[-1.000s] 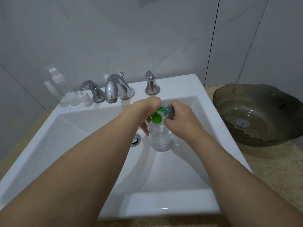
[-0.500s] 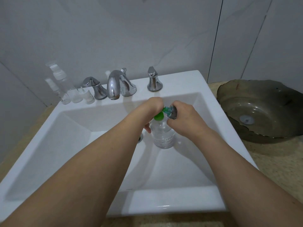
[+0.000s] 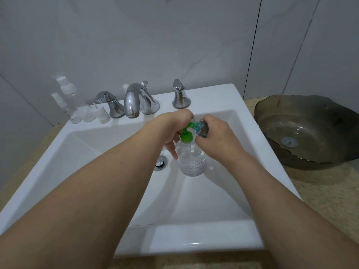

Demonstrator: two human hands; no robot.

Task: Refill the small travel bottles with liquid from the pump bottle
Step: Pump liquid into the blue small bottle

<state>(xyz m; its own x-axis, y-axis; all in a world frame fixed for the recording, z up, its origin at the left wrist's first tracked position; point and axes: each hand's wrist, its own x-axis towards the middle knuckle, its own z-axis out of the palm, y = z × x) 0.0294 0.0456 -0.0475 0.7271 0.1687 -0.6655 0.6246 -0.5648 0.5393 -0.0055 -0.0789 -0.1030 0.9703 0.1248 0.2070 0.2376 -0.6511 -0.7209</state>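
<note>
- The clear plastic pump bottle with a green pump head stands upright in the basin of the white rectangular ceramic sink, just right of the chrome drain.
- Your left hand sits on top of the pump, fingers curled over the green head; the thumb points down beside the bottle's shoulder.
- Your right hand grips a small clear travel bottle, tilted with its mouth against the green spout. The small bottle sits between your two hands, above and slightly right of the pump bottle's neck.
- Whether liquid is flowing cannot be told.
- On the sink's back left ledge, two clear spray bottles with white tops and small clear containers stand together, well apart from your hands.
- A chrome faucet with two handles rises behind the basin.
- A dark translucent glass bowl rests on the beige speckled counter, right of the sink.
</note>
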